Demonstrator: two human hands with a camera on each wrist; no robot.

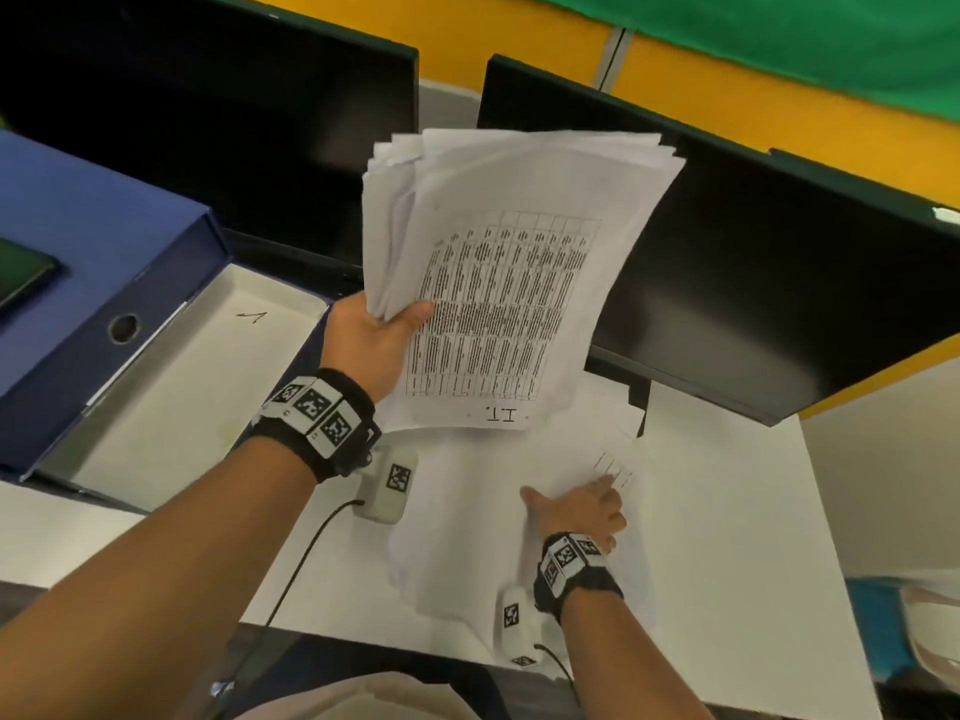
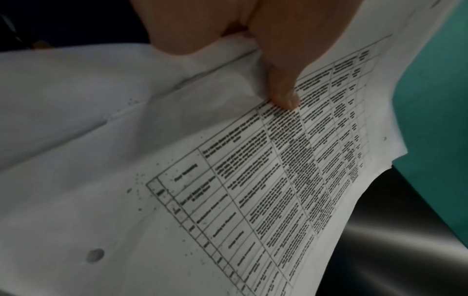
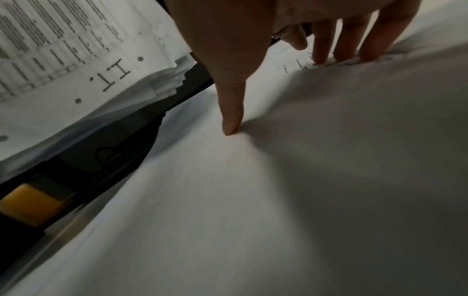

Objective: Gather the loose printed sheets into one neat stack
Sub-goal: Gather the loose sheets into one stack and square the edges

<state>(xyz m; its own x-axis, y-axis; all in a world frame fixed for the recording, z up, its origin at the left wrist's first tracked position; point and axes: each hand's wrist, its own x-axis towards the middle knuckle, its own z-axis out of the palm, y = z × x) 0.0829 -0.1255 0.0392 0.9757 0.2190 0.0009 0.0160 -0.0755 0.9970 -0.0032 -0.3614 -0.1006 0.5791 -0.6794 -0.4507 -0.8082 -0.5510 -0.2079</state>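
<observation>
Nearest, the right hand (image 1: 576, 511) lies palm down on a loose printed sheet (image 1: 519, 511) that rests flat on the white table (image 1: 727, 511); its fingers (image 3: 346, 46) are straight and spread, their tips pressing the paper beside a faint printed grid, and the thumb (image 3: 233, 112) stretches out to the side with its tip also touching the sheet, so the hand is flat and grasps nothing. More white paper lies under and around that sheet, though how many separate sheets there are cannot be told. A little farther, the left hand (image 1: 374, 340) holds a thick stack of printed sheets (image 1: 509, 283) clear above the table, the thumb (image 2: 283, 88) curled over the top page and pressing on its table of dense text while the fingers go underneath, out of sight. The stack's edges are uneven, the pages fanned at the far end and the corners stepped, and the top page bears "11" near its lower margin. To the left sits an open blue box file (image 1: 104, 283), with a dark phone (image 1: 21, 278) lying on its lid. Beyond the papers stand two dark monitors (image 1: 779, 283), and behind them a yellow and green wall (image 1: 727, 70).
</observation>
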